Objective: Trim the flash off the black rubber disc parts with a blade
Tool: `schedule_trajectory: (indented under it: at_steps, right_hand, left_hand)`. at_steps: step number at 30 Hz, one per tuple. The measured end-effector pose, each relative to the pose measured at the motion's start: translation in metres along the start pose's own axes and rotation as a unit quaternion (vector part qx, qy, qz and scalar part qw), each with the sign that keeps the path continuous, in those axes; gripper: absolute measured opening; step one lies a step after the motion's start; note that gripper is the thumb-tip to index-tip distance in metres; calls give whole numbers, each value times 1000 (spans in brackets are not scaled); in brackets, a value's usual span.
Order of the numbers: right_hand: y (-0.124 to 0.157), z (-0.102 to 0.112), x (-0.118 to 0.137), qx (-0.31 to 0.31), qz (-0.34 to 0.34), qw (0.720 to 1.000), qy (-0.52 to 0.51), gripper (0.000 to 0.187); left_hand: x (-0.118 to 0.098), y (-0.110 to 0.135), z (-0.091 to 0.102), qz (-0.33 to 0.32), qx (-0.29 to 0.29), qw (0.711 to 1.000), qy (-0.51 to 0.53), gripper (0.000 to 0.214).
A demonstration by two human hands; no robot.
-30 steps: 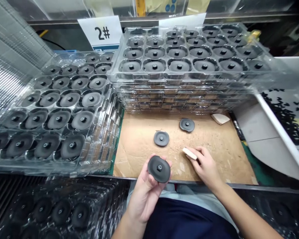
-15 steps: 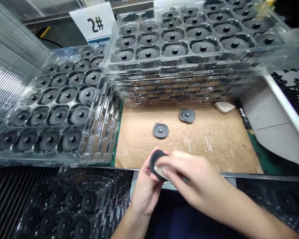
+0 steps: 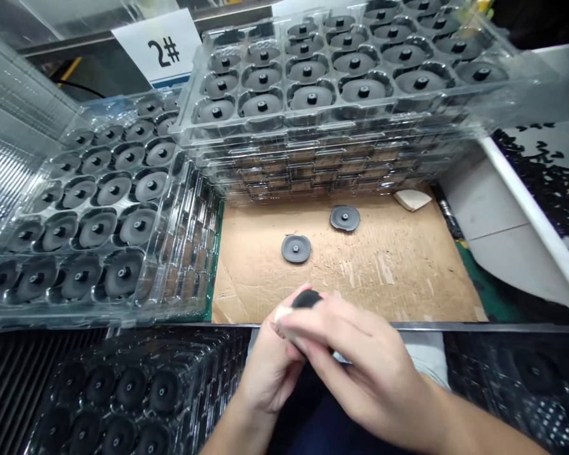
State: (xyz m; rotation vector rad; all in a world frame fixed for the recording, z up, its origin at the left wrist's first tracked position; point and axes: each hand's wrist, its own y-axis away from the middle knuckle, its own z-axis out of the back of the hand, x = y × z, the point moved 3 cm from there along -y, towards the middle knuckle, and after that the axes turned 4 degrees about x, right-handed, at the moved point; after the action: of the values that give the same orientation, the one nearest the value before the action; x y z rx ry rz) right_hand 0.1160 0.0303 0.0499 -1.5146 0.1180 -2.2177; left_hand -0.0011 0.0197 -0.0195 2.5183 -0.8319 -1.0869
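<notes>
Cradling a round, dark matte-black disc point(image 3: 306, 299) just over the worktop's front edge, the left hand point(image 3: 263, 366) is part-curled, palm up, fingers around the rim; most of the disc is hidden behind the other hand. Prob. held this way b/c it gives firm backing and leaves the top face free. The right hand point(image 3: 360, 360) is bent over it, thumb & fingers closed in a pinch on a small off-white soft-looking pad point(image 3: 282, 312), only a corner showing at the disc's left side. Looks like pad meets disc, but exact contact can't be told w/ the blur & overlap.

Ahead, two dark grey rounded discs w/ raised centre studs, a nearer one point(image 3: 296, 249) and a farther one point(image 3: 344, 218), lie apart, studs up, on a worn brown cardboard sheet point(image 3: 256, 284), which presumably protects both parts & bench. A spare off-white wedge-shaped pad point(image 3: 412, 200) sits at the back right, likely parked there to be reachable yet out of the way.

Clear plastic tray stacks, one behind point(image 3: 313, 151) & one at left point(image 3: 177, 246), hold similar discs, one per pocket, studs up, prob. so they don't rub. Far right: small black parts point(image 3: 545, 183) beyond a white panel edge point(image 3: 526, 196).
</notes>
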Motion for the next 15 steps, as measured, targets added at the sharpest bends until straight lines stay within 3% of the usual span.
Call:
schedule_trajectory:
  at_steps: [3,6,9,12,13,15]
  right_hand:
    - [15,10,0,97,-60,994,-7,19]
    - [23,26,1,89,-106,984,108,18]
    - [13,30,4,28,-26,976,213,21]
    - [-3,22,4,63,123,980,141,31]
    - [-7,20,2,93,134,981,102,32]
    - [-12,18,-4,130,78,985,87,29]
  left_hand:
    - [2,2,3,21,-1,1000,22,61]
    - [6,2,0,25,4,998,52,64]
    - [6,2,-8,20,6,997,70,59]
    - [4,5,-12,60,11,997,51,40]
    - [4,6,-11,63,17,997,39,37]
    - [4,8,-8,48,30,998,19,44]
